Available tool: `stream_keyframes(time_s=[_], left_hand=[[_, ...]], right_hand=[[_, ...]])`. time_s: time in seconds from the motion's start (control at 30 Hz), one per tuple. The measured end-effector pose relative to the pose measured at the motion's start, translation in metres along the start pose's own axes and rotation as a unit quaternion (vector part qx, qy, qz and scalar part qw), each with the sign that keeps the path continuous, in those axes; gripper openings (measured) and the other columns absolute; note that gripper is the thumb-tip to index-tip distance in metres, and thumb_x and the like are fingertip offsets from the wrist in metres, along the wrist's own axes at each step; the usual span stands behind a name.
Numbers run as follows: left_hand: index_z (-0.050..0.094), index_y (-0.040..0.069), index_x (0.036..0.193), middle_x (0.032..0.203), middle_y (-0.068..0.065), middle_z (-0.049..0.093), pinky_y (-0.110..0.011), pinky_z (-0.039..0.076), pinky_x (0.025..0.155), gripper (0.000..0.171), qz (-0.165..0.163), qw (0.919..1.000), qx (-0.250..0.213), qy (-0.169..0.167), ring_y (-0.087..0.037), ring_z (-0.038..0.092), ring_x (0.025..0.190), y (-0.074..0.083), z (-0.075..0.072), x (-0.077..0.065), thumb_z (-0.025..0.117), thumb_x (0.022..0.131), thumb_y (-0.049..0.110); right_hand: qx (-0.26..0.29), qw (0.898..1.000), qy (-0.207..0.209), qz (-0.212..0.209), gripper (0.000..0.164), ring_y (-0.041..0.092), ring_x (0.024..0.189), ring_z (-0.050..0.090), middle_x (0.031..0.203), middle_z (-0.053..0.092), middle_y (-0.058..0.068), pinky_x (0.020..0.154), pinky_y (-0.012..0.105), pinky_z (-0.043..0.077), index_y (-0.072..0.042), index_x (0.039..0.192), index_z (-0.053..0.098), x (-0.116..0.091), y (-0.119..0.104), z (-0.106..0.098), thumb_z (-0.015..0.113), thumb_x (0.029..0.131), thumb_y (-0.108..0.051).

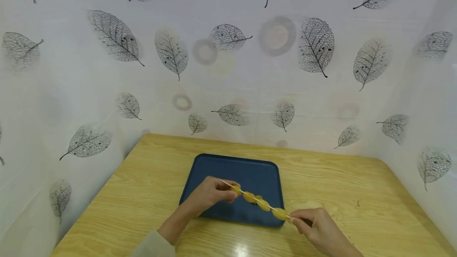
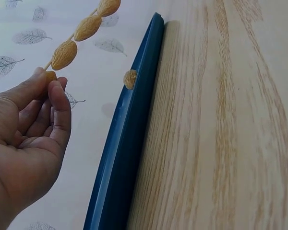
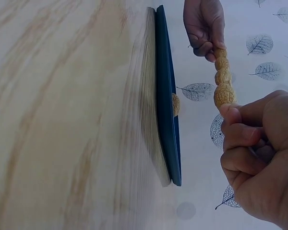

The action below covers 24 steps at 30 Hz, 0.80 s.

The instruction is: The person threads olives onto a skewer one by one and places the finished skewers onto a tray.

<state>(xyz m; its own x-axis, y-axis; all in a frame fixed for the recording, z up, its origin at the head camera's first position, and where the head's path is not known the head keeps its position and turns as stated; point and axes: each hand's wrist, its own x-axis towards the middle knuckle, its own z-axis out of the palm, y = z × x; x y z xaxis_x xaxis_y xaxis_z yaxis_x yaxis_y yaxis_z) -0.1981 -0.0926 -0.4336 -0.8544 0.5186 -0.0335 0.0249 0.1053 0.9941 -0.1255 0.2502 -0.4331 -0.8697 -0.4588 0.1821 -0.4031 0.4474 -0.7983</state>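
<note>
A thin wooden skewer carries several wrinkled, yellow-brown dried fruits and slants in the air over the tray. My left hand pinches the fruit at the skewer's upper left end; the bare stick tip pokes out beyond the fingers. At the lower right end, my right hand pinches the stick right beside the last fruit. Below, one loose dried fruit lies on the blue tray; in the head view the skewer partly covers it.
The tray rests on a light wood-grain table. Behind and at both sides hangs a white curtain printed with dark leaves. A few small brown marks show on the table at right.
</note>
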Motion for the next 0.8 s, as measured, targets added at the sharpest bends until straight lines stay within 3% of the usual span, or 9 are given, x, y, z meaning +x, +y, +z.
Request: stream_keyframes(time_s=[0.13,0.33,0.53,0.63,0.8], left_hand=[[0.078,-0.002,0.114,0.137,-0.015,0.065,-0.040,0.058,0.094,0.027,0.002,1.0000,-0.001,-0.002,-0.022,0.071,0.102,-0.004,-0.002,0.001,0.073,0.099,0.021],[0.076,-0.002,0.118,0.143,-0.016,0.061,-0.038,0.057,0.095,0.029,0.000,0.9998,-0.020,-0.008,-0.022,0.070,0.107,-0.007,-0.002,0.003,0.073,0.099,0.020],[0.060,-0.003,0.141,0.136,-0.015,0.065,-0.038,0.058,0.093,0.050,-0.008,0.9990,-0.037,-0.023,-0.023,0.070,0.107,-0.010,-0.001,0.009,0.074,0.099,0.018],[0.058,0.000,0.145,0.127,-0.014,0.070,-0.037,0.058,0.089,0.052,-0.017,0.9994,-0.027,-0.016,-0.023,0.070,0.106,-0.013,0.000,0.010,0.073,0.099,0.018],[0.065,0.003,0.138,0.126,-0.014,0.071,-0.035,0.058,0.082,0.042,-0.025,0.9994,0.021,0.008,-0.019,0.069,0.105,-0.019,0.005,0.014,0.072,0.100,0.018]], right_hand=[[0.000,1.000,0.000,0.013,0.017,-0.005,0.046,0.029,0.063,0.056,-0.008,0.040,0.017,0.035,-0.005,0.095,0.078,0.001,-0.003,0.001,0.063,0.104,-0.009],[-0.028,0.999,0.019,0.010,0.015,-0.005,0.048,0.032,0.067,0.060,-0.008,0.039,0.018,0.035,-0.001,0.098,0.078,0.004,0.001,-0.001,0.064,0.102,-0.005],[-0.046,0.998,0.046,-0.003,0.012,-0.004,0.051,0.036,0.069,0.061,-0.011,0.038,0.020,0.037,0.003,0.100,0.078,0.001,0.006,-0.006,0.066,0.099,0.000],[-0.051,0.997,0.055,0.004,0.012,-0.004,0.050,0.036,0.069,0.060,-0.011,0.038,0.021,0.037,0.003,0.100,0.078,-0.003,0.010,-0.011,0.066,0.099,0.000],[-0.062,0.996,0.069,0.007,0.011,-0.003,0.051,0.036,0.069,0.059,-0.011,0.038,0.022,0.037,0.003,0.099,0.078,-0.009,0.016,-0.020,0.067,0.099,0.001]])
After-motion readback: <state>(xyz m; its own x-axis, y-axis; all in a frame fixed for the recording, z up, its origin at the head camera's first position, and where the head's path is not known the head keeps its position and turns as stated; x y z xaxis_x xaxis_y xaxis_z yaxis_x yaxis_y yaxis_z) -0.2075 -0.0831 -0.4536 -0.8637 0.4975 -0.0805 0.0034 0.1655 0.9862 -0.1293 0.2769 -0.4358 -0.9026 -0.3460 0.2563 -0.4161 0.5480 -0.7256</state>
